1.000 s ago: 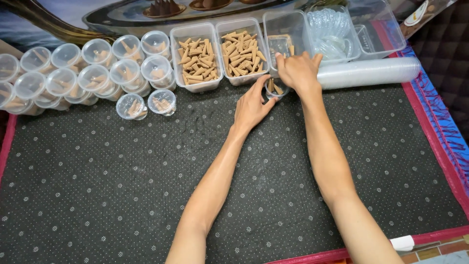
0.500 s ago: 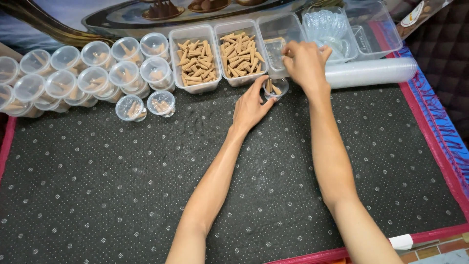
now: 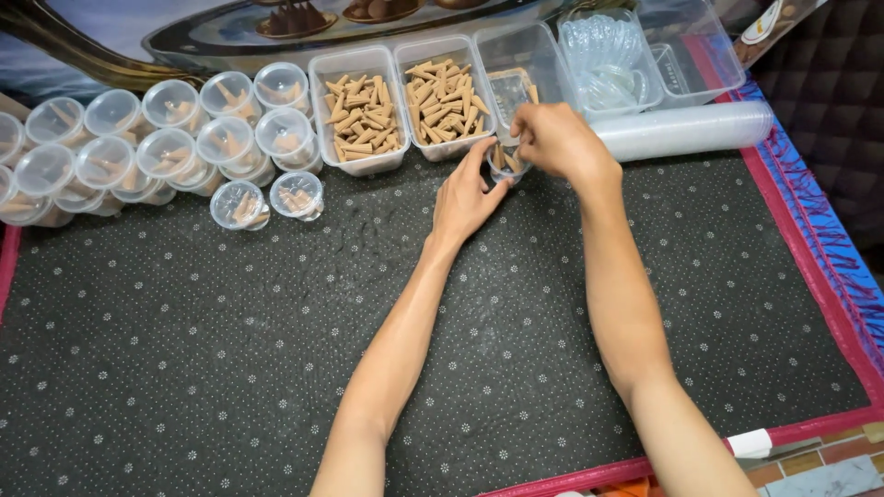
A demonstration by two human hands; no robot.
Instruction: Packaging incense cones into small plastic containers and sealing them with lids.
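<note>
1. Small clear cup (image 3: 505, 162) with brown cones in it sits on the dark dotted mat (image 3: 276, 368), just in front of the long clear boxes.
2. Left hand (image 3: 467, 198) lies on the mat and touches the cup's left side with its fingers, holding it steady.
3. Right hand (image 3: 555, 140) is over the cup, fingers pinched at its top. I cannot tell if it holds a cone.
4. Two clear boxes of brown cones (image 3: 359, 115) (image 3: 445, 97) stand side by side, just behind the cup.
5. A third box (image 3: 516, 69) next to them has only a few cones in it.
6. A box of clear lids (image 3: 608, 60) is further to the right.
7. A long stack of clear cups (image 3: 686, 129) lies on its side near the right hand.
8. Many closed cups with cones (image 3: 157, 147) are packed together at the far left.
9. Two more closed cups (image 3: 267, 198) stand a little apart from that bunch, nearer the hands.
</note>
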